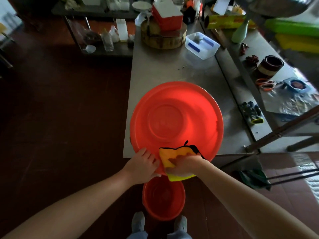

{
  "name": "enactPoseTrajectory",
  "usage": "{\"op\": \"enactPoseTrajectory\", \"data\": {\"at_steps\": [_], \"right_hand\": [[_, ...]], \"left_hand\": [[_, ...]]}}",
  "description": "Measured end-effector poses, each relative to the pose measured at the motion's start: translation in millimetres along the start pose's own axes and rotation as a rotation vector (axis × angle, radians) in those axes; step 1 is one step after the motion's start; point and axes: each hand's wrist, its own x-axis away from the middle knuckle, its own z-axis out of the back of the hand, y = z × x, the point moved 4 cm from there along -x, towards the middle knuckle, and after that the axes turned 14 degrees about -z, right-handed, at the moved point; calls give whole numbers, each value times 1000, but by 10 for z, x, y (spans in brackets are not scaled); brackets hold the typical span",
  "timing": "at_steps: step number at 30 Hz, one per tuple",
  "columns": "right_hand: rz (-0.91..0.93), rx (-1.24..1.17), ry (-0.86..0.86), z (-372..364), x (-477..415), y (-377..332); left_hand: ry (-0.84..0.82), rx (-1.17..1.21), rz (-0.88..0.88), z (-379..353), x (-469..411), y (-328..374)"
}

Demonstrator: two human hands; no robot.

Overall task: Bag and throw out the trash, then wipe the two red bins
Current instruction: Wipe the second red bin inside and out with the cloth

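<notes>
Grey shoes (pixel 138 220), blue jeans (pixel 179 236)

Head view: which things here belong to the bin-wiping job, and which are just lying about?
Job: large round red plastic bin on the steel table; smaller red plastic bin on the floor; yellow black-edged cloth; left hand gripping the large bin's rim; right hand holding the cloth.
Lying about: clear plastic box; round wooden chopping block; orange-handled scissors; dark gloves.
</notes>
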Motion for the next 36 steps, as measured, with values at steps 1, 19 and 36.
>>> {"op": "enactPoseTrajectory", "data": {"at_steps": [1, 19, 36], "right_hand": [[-2, 18, 39, -14, 23, 27], [94, -97, 76, -112, 6, 245], [147, -47, 326, 70, 78, 391]], "left_hand": [[6, -2, -3, 26, -9, -12], [-15, -64, -80, 147, -175, -351], [-5, -65, -213, 213, -101, -849]]}}
